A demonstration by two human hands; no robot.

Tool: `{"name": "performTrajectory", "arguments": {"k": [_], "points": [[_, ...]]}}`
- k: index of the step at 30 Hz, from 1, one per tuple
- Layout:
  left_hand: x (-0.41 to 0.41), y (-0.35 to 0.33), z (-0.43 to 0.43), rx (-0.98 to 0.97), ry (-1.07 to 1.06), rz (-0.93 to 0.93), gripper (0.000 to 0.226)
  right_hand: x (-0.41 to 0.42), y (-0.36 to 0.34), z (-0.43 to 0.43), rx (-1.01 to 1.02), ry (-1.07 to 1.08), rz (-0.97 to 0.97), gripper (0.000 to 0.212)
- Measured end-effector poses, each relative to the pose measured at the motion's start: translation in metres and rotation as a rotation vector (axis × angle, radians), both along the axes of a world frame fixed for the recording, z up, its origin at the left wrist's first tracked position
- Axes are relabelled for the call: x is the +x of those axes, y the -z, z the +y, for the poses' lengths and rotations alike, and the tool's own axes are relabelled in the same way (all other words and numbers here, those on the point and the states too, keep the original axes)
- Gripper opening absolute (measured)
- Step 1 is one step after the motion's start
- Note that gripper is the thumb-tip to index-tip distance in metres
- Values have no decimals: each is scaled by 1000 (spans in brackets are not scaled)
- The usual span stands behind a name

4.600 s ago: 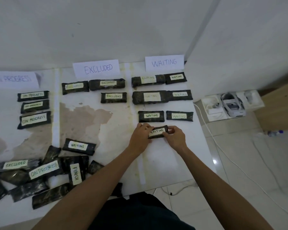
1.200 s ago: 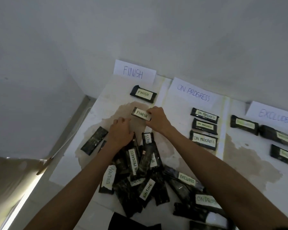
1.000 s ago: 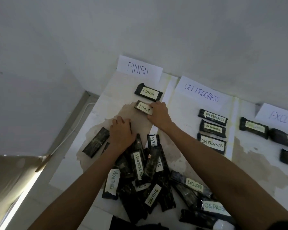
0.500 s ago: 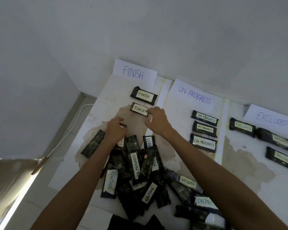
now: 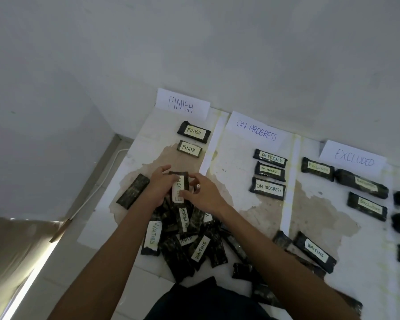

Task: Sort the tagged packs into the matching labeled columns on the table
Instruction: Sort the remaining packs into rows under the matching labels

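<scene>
White stained counter (image 5: 240, 218) set against a pale wall, with paper column signs along its back edge.
Left grip (image 5: 158, 185) and right grip (image 5: 204, 196) both grasp one dark EXCLUDED pack (image 5: 179, 188), the left curled round its edge and the right pinching its other side, just over the unsorted heap (image 5: 189, 241). It sits in front of two FINISH packs (image 5: 189, 148) under the FINISH sign (image 5: 183, 105), well apart from the EXCLUDED sign (image 5: 353, 158).

White walls (image 5: 240, 47) meet in a corner beyond the left-hand grip (image 5: 158, 188); left of it, a white cable (image 5: 103, 174) drops past the stained tabletop (image 5: 238, 218) toward a light-streaked floor (image 5: 62, 269).
</scene>
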State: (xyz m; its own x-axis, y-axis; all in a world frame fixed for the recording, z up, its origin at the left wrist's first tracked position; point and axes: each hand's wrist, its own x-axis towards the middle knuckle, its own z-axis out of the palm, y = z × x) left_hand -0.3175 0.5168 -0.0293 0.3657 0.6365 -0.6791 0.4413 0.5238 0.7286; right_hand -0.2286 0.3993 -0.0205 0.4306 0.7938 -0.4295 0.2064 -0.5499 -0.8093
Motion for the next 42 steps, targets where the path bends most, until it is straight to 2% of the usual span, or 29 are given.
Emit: {"name": "performTrajectory", "arguments": {"k": [6, 10, 13, 18, 23, 29, 37, 42], "points": [[6, -8, -35, 148, 409, -44, 66, 14, -3, -30, 20, 163, 55, 38], [22, -15, -62, 328, 601, -14, 57, 29, -1, -63, 35, 292, 122, 24], [34, -14, -82, 363, 702, 12, 50, 45, -2, -94, 53, 455, 128, 21], [55, -7, -115, 272, 684, 70, 38, 81, 4, -148, 56, 697, 245, 16], [96, -4, -157, 221, 591, 27, 36, 107, 10, -195, 79, 813, 164, 23], [163, 2, -212, 272, 549, 4, 34, 157, 16, -237, 30, 862, -22, 26], [250, 30, -250, 305, 673, 28, 30, 239, 33, -273, -66, 849, -39, 35], [296, 48, -250, 313, 771, 66, 17, 277, 51, -278, -122, 819, -11, 44]]}}
